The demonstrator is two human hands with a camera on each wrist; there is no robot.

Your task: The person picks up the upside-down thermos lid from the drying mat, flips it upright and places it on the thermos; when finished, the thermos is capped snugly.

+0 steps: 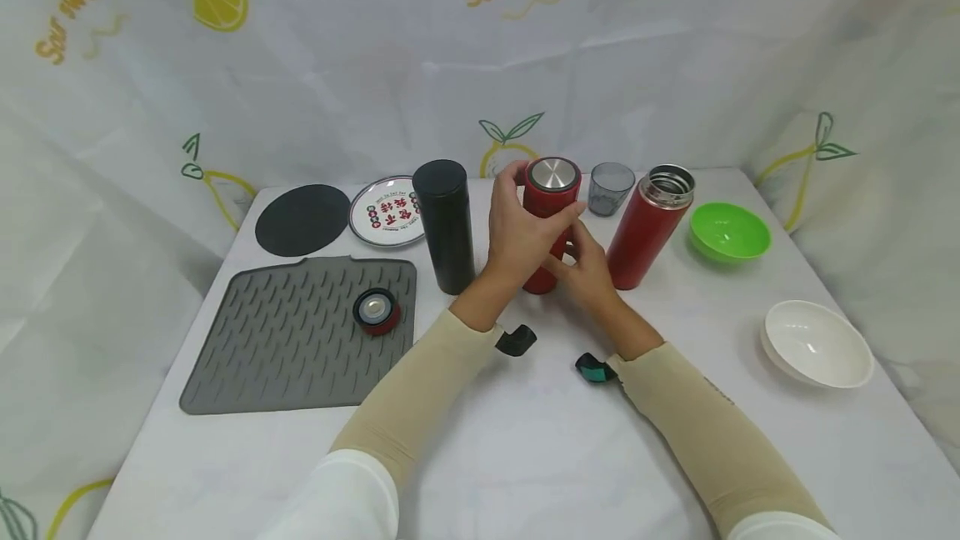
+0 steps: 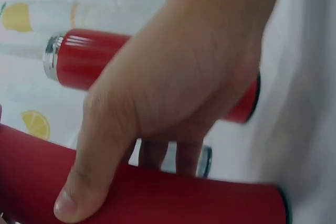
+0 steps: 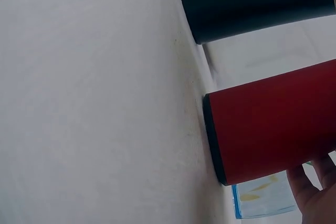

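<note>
Left hand (image 1: pixel 525 236) wrapped round capped red flask (image 1: pixel 552 190); right hand (image 1: pixel 588 269) cupping its base. Lid (image 1: pixel 376 312) off at nine o'clock; open red flask (image 1: pixel 649 223) uncapped at three.

Bright, even, soft light — faint shadows, bowed edges in the head view, blurred close-up wrist views.

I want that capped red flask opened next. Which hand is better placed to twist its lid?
Probably the left hand: its fingers already wrap the capped red flask just under the steel-topped lid. The right hand sits lower on the body, suited to steadying.
</note>
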